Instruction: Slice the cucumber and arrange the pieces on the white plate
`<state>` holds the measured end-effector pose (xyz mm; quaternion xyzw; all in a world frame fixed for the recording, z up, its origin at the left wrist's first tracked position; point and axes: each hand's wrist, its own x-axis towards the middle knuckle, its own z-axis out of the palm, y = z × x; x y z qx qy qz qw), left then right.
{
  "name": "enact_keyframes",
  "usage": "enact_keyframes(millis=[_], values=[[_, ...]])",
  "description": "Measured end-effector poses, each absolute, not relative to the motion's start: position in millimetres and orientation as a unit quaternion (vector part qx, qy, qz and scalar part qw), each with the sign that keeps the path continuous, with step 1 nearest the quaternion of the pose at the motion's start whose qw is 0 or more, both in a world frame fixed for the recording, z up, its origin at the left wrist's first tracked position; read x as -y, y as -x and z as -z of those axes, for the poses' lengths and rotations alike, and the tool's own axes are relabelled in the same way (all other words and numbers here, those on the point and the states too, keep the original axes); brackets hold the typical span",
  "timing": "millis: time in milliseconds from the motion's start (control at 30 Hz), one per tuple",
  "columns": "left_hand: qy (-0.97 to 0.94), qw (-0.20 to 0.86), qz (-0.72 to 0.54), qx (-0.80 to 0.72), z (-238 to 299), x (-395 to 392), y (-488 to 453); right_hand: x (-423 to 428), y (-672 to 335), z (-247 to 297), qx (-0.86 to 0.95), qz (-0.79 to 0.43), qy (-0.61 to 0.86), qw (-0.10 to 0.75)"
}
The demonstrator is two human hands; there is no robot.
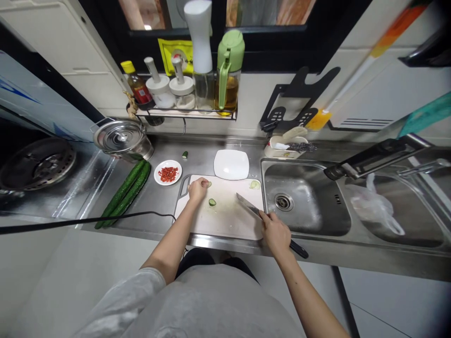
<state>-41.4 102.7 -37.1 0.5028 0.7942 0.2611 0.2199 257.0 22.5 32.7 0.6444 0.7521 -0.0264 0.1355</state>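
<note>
My right hand (pixel 276 233) is wrapped round the black handle of a kitchen knife (pixel 249 205), whose blade slants up and left over the cutting board (pixel 225 225). At the board's upper left, my left hand (pixel 198 189) pinches a small cucumber piece (pixel 209 184) that shows past the fingertips. Between the hands, nearer the left one, a short cucumber chunk (pixel 212 202) lies on the board. Pale cucumber slices (pixel 254 185) rest in the upper right corner. Just behind the board stands a white rectangular plate (pixel 231 164).
Left of the board lie two long cucumbers (pixel 127 192), a small plate (pixel 158 178) of chopped red pepper and a cucumber end (pixel 185 154). A black cable (pixel 88 219) reaches the board's left edge. On the right is a sink (pixel 306 202); a lidded pot (pixel 122 138) stands back left.
</note>
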Motion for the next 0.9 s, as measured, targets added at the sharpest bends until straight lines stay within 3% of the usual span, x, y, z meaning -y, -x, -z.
enact_keyframes(millis=[333, 533, 733, 900], values=[[-0.538, 0.161, -0.246, -0.790, 45, -111, 42, -25, -256, -30, -0.747, 0.053, -0.654, 0.107], [-0.471, 0.154, -0.378, -0.782, 45, -85, 45, -26, -241, -28, -0.727, 0.131, -0.670, 0.073], [-0.553, 0.163, -0.405, -0.710, 51, -12, 21, -29, -215, -27, -0.744, 0.225, -0.617, 0.122], [-0.566, 0.130, -0.400, -0.709, 59, 1, 7, -31, -189, -28, -0.763, 0.262, -0.572, 0.148]])
